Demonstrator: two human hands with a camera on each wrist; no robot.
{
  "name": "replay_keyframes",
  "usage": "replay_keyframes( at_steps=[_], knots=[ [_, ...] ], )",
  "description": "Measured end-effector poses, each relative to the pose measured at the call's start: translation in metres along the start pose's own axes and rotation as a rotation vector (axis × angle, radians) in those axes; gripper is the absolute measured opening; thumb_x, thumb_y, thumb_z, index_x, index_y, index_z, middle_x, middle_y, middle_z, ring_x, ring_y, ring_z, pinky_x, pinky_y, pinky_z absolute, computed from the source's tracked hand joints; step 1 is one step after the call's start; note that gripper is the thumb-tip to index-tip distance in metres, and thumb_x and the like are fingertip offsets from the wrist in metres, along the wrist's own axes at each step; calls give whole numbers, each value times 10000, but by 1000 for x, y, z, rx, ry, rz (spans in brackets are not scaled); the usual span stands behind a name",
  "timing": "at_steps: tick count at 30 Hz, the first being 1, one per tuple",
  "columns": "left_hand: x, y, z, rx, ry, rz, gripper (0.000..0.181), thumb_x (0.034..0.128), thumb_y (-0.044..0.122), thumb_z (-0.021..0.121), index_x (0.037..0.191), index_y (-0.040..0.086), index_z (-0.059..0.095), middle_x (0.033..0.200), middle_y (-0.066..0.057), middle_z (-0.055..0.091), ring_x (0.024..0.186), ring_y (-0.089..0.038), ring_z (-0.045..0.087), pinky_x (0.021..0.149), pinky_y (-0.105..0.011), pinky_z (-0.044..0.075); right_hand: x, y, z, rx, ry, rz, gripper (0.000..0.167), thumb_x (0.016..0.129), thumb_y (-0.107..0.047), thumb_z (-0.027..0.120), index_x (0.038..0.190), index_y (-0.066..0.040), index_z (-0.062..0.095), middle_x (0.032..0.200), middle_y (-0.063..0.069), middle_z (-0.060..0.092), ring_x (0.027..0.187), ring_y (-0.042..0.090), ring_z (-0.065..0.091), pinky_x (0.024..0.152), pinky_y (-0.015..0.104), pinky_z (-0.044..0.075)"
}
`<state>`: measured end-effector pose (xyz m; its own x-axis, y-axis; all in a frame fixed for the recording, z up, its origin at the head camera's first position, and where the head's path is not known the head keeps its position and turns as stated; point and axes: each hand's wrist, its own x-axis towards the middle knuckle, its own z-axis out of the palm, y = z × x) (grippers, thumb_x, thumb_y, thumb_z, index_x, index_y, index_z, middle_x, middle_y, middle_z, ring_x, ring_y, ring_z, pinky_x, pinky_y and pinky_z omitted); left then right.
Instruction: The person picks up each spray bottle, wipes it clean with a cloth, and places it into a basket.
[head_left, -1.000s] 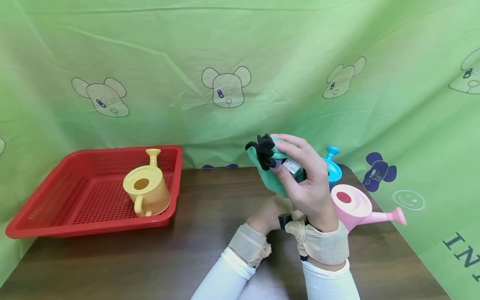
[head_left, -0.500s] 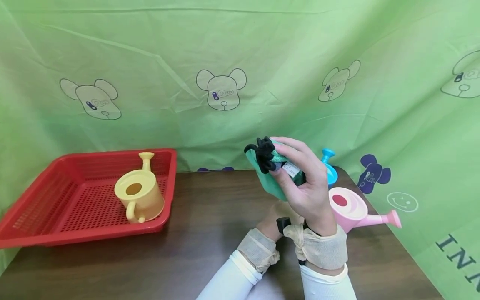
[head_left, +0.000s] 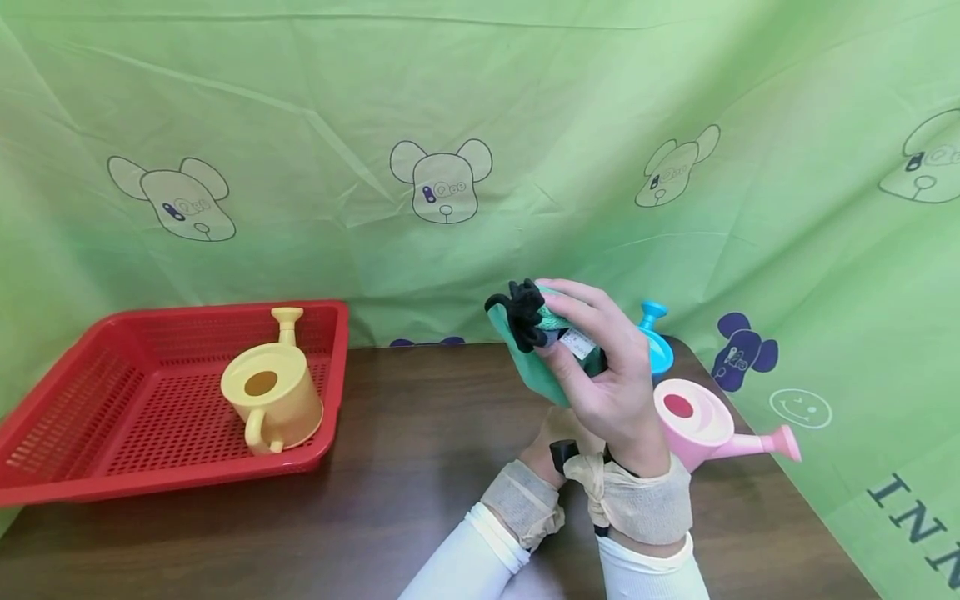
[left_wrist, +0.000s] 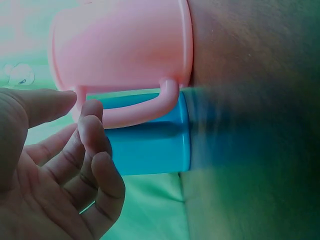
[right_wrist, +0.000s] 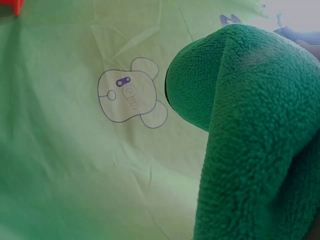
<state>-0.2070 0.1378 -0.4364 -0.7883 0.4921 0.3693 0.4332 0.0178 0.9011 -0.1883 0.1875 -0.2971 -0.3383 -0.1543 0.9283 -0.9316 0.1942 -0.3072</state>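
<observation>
My right hand (head_left: 618,379) holds up a green plush piece (head_left: 536,375) with black soft parts and a white label. Its fleecy surface (right_wrist: 265,115) fills much of the right wrist view, hiding the fingers there. Beneath the right wrist, my left hand (head_left: 566,429) is mostly covered in the head view. The left wrist view shows that hand (left_wrist: 65,175) palm up, fingers loosely bent and thumb apart from them, at the handle (left_wrist: 137,116) of a pink watering can (head_left: 693,440). Whether it touches the handle I cannot tell. A blue watering can (head_left: 660,357) stands behind the pink one.
On the left of the brown table (head_left: 420,450) sits a red perforated basket (head_left: 333,375). A yellow watering can (head_left: 288,404) stands inside it. A green printed cloth (head_left: 315,225) hangs behind and along the right side.
My left wrist has shifted slightly right, toward the pink watering can. The head view has turned a little, so the basket sits further left. My right hand keeps holding the green plush piece.
</observation>
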Motion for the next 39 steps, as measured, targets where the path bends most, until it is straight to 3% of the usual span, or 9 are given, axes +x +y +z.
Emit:
replay_keyframes(
  at_steps=[3, 8, 13, 16, 19, 24, 28, 33, 39],
  knots=[
    [6, 3, 2, 173, -26, -54, 155, 919, 93, 658, 782, 60, 592, 793, 50, 530, 779, 33, 411, 761, -91, 382, 0, -1, -1, -3, 3, -3, 359, 1012, -193, 701, 1255, 72, 680, 1327, 197, 692, 1237, 270, 680, 1043, 338, 536],
    [16, 0, 5, 304, -109, -68, 199, 923, 170, 655, 757, 114, 559, 762, 75, 489, 749, 10, 415, 696, -103, 357, 2, -3, -8, -3, 60, -12, 352, 995, -180, 725, 1219, 90, 688, 1313, 192, 706, 1238, 267, 681, 1063, 342, 524],
    [19, 0, 6, 467, -206, 63, 234, 1012, 269, 607, 801, 187, 548, 744, 103, 512, 716, 14, 453, 638, -83, 348, 5, -9, -18, 16, 155, -11, 338, 960, -135, 763, 1168, 121, 690, 1286, 165, 728, 1229, 275, 686, 1076, 338, 517],
    [18, -1, 7, 434, -227, 170, 201, 1026, 253, 600, 851, 155, 618, 764, 63, 598, 745, 4, 511, 677, -60, 371, 6, -12, -21, 20, 199, -19, 336, 949, -121, 772, 1157, 130, 686, 1275, 162, 735, 1223, 271, 689, 1079, 332, 515],
    [19, -2, 9, 391, -270, 211, 138, 1036, 211, 598, 1018, 99, 676, 931, -17, 707, 862, -47, 588, 778, -57, 404, 6, -14, -24, 19, 225, -20, 321, 942, -98, 772, 1154, 126, 684, 1276, 156, 737, 1222, 260, 689, 1081, 324, 511],
    [18, -3, 16, 375, -355, 163, 105, 1051, 137, 591, 1107, 68, 646, 1055, -63, 721, 951, -62, 620, 873, -36, 405, 6, -17, -27, -1, 247, -14, 317, 938, -102, 779, 1145, 119, 685, 1270, 147, 741, 1216, 255, 692, 1081, 324, 513],
    [18, -3, 19, 376, -394, 189, 142, 1014, 128, 639, 1136, 57, 636, 1081, -77, 719, 962, -71, 630, 895, -40, 415, 7, -18, -27, -8, 255, -15, 338, 933, -123, 791, 1142, 122, 688, 1259, 147, 745, 1205, 258, 698, 1078, 331, 517],
    [17, -2, 21, 371, -465, 187, 115, 959, 107, 678, 1053, 46, 655, 944, -44, 679, 851, -19, 559, 803, -33, 395, 7, -18, -26, 0, 255, -15, 341, 931, -123, 794, 1141, 124, 687, 1256, 150, 746, 1201, 255, 698, 1075, 327, 516],
    [18, -4, 25, 329, -502, 148, 95, 1019, 94, 611, 972, 31, 664, 840, -2, 596, 792, 20, 475, 755, -38, 371, 7, -21, -26, -13, 263, -11, 343, 935, -134, 792, 1134, 126, 687, 1251, 142, 749, 1199, 249, 699, 1070, 322, 514]
  ],
)
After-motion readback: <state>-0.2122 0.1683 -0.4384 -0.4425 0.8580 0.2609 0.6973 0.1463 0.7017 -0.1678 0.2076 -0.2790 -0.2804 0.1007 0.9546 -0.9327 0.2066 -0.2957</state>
